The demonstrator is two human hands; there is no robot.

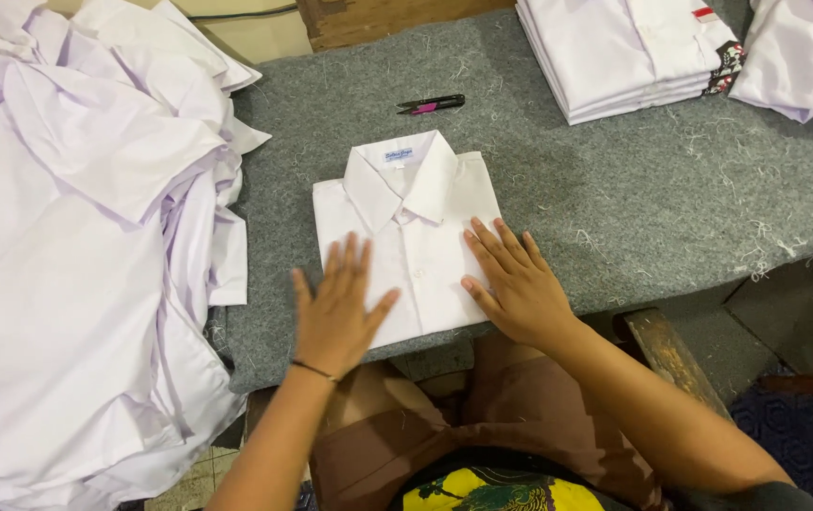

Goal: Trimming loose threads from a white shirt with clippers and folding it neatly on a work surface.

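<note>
Your left hand [335, 308] lies flat, palm down, on the lower left part of the folded white shirt [409, 232]; its fingers [349, 260] are spread open and grip nothing, and the thumb points out toward the shirt's button line. Your right hand [515, 284] presses flat on the lower right part of the same shirt; its fingers [496, 241] are likewise open and stretched toward the collar, closed on nothing. The shirt sits at the centre of the frame on the grey felt table [633, 189], folded into a neat rectangle with its collar [402, 175] toward the top of the frame and the near edge just at the table's lower rim (a small label shows inside the collar; its print is too small to tell).

Just above the collar, apart from the shirt, lies a small thread snipper [432, 104] with a dark and pink body. At the upper right of the frame a stack of folded white shirts [624, 52] rests on the felt; beside it at the far right edge more loose white cloth [799, 57] hangs in. The whole left side of the frame is filled by a heap of unfolded white shirts [75, 246], its edge just beside your left hand; bits of loose thread are scattered over the felt.
</note>
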